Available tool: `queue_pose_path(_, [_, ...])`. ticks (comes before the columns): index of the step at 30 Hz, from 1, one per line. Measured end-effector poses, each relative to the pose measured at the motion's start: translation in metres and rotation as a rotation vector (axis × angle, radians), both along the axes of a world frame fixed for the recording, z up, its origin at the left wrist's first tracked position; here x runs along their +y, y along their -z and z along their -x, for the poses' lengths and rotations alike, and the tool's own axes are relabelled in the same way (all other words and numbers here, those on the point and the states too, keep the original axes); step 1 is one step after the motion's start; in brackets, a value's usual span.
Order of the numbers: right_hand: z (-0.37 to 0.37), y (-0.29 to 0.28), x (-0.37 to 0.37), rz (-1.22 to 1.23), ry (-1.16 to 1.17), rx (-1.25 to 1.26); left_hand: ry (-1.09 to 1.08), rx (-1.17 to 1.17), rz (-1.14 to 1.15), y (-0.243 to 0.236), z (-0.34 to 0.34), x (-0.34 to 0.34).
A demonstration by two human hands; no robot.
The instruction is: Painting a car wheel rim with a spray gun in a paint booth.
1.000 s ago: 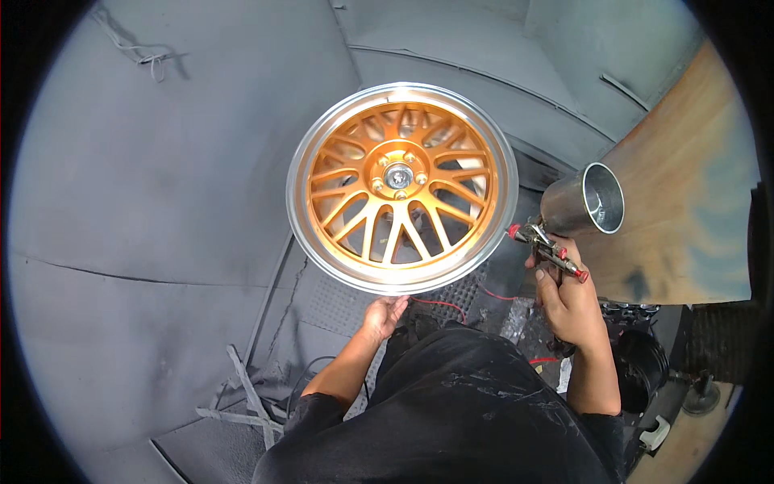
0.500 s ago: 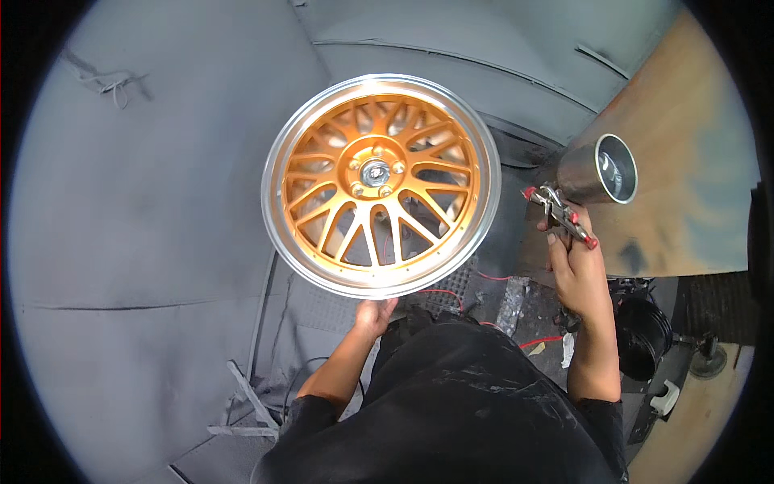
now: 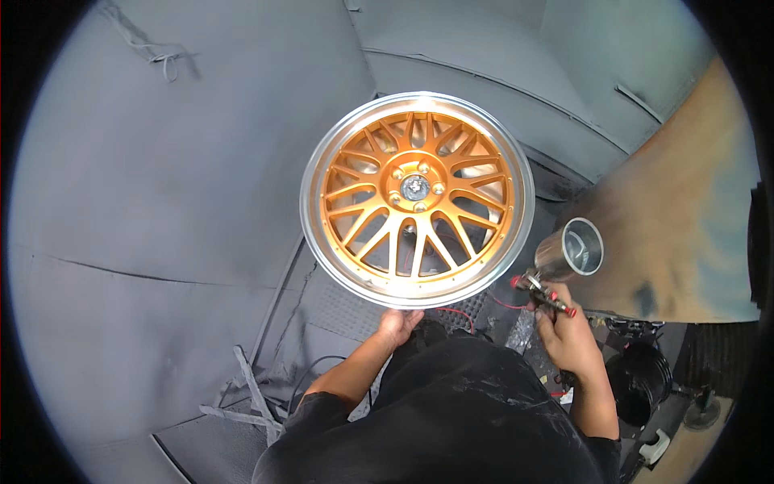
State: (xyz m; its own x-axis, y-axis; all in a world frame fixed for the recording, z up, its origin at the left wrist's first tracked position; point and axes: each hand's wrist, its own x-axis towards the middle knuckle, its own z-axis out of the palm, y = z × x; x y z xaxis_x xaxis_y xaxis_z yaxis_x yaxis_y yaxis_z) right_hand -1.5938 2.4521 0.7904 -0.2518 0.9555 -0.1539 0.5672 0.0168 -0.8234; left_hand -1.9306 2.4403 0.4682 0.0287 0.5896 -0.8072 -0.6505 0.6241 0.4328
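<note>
A gold multi-spoke wheel rim (image 3: 372, 237) with a polished silver lip faces me, its centre cap in the middle of several lug holes. My left hand (image 3: 397, 324) is at the rim's bottom edge, gripping it from below, with some fingers hidden behind the lip. In my right hand (image 3: 567, 337) is a spray gun (image 3: 545, 295), held to the right of and slightly below the rim. The gun has red-tipped parts, and a metal cup (image 3: 556, 252) is attached, its open mouth tilted toward me. My right fingers wrap round the handle, which they mostly hide.
Grey, paint-dusted walls (image 3: 177, 177) stand left and behind. A tan curved panel (image 3: 685, 234) rises at the right. Below it are a black bucket (image 3: 641, 389) and a white object (image 3: 655, 446). Grey stand legs (image 3: 256, 395) are at lower left; a red hose (image 3: 459, 314) crosses the floor.
The spray gun and my right hand have come down toward me and slightly left. The rim has turned a little, and in view it sits further right as the whole scene shifts.
</note>
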Motion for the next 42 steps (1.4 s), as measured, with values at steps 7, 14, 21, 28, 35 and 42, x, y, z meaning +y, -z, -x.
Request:
queue_pose_path(7, [0.002,-0.044,0.024,0.103,-0.319,0.106,0.077,0.022,0.043,-0.026,-0.017,0.012])
queue_pose_path(14, [0.04,-0.054,0.058,0.064,-0.315,0.249,0.083,-0.097,0.046,-0.03,-0.026,0.019])
queue_pose_path(21, [0.063,-0.045,0.088,-0.262,0.046,0.197,0.323,-0.173,0.031,-0.023,-0.033,0.036])
queue_pose_path(28, [0.048,-0.046,0.031,-0.311,0.565,0.009,1.228,0.007,-0.087,-0.017,-0.034,0.02])
queue_pose_path(35, [-0.024,0.001,-0.101,-0.203,0.744,-0.061,2.107,-0.145,-0.508,-0.006,-0.083,-0.001])
queue_pose_path(42, [-0.121,0.075,-0.29,-0.048,1.075,-0.156,2.313,-0.098,-0.312,-0.009,-0.153,-0.027])
